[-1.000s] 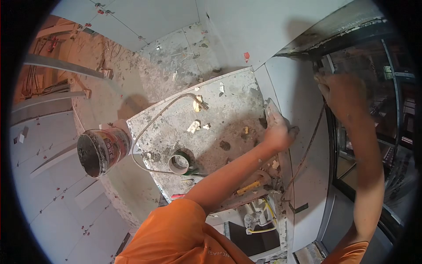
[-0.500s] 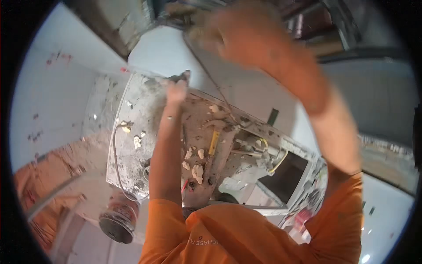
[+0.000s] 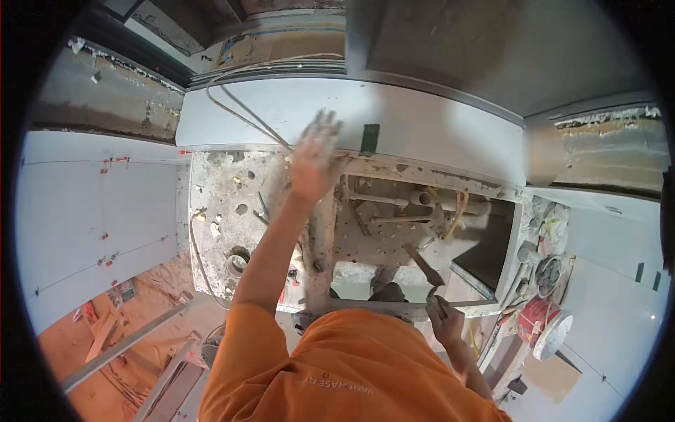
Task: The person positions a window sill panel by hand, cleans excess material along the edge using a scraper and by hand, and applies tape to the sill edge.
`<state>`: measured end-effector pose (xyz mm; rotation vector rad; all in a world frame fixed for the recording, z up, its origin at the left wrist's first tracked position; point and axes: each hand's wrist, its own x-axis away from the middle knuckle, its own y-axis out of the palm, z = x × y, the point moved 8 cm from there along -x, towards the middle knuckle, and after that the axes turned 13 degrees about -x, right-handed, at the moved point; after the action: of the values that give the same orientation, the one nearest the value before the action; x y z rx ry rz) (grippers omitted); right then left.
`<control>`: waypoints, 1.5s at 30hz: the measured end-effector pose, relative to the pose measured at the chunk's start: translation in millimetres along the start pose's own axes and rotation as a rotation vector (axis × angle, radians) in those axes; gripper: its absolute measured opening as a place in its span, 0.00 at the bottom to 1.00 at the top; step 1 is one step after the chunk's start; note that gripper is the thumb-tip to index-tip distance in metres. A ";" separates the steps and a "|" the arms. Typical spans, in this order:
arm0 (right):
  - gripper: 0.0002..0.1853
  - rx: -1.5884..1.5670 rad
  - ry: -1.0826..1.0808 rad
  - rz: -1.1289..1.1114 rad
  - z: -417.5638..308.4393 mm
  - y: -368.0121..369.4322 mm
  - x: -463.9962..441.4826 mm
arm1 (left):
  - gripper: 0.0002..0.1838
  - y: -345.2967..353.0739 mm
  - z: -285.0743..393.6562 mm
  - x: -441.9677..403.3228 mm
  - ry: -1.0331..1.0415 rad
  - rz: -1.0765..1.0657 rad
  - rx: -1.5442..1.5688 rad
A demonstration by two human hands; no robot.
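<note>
My left hand (image 3: 314, 165) reaches forward, its fingers stretched out over the near edge of the white window ledge (image 3: 260, 105). It is slightly blurred and holds nothing; whether the palm touches the ledge I cannot tell. Close to its right is a dark green strip of tape (image 3: 370, 139). Low on the right, my right hand (image 3: 446, 320) is closed around the handle of a narrow-bladed trowel (image 3: 424, 266). The blade points up and left over the rectangular opening in the rough counter (image 3: 323, 232).
White pipes (image 3: 380, 200) run inside the opening. A cable (image 3: 239, 112) loops over the ledge at left. Small debris and a round pipe end (image 3: 238, 264) are on the counter's left part. A red reel (image 3: 538, 320) stands at right; a metal bar (image 3: 123, 344) slants at lower left.
My right arm has come down from its raised position across the view to the lower right. My left hand has moved right along the ledge edge. The camera view has turned.
</note>
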<state>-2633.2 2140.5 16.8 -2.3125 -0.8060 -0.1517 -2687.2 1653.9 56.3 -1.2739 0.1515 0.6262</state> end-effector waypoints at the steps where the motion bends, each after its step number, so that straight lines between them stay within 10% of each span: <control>1: 0.21 -0.018 -0.002 -0.005 5.9 -6.3 0.3 | 0.29 14.6 8.1 -5.2 0.007 -0.007 -0.015; 10: 0.20 -0.201 0.167 0.316 69.2 -47.5 5.7 | 0.11 117.9 33.6 7.7 0.493 -0.027 -0.293; 25: 0.18 -0.423 0.129 0.399 130.0 -40.3 17.0 | 0.36 219.4 268.2 -47.1 0.631 -0.272 -0.291; 40: 0.15 -0.543 0.197 0.509 187.3 -44.0 1.6 | 0.34 238.3 275.9 -55.7 0.580 -0.378 -0.350; 45: 0.17 -0.506 0.214 0.444 170.5 -48.8 -9.1 | 0.14 296.7 211.5 -30.9 0.407 -0.707 -0.322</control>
<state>-2687.2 2272.4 -89.2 -2.8210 -0.1379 -0.4355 -2914.3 1883.4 -115.3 -1.6337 -0.0737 -0.2310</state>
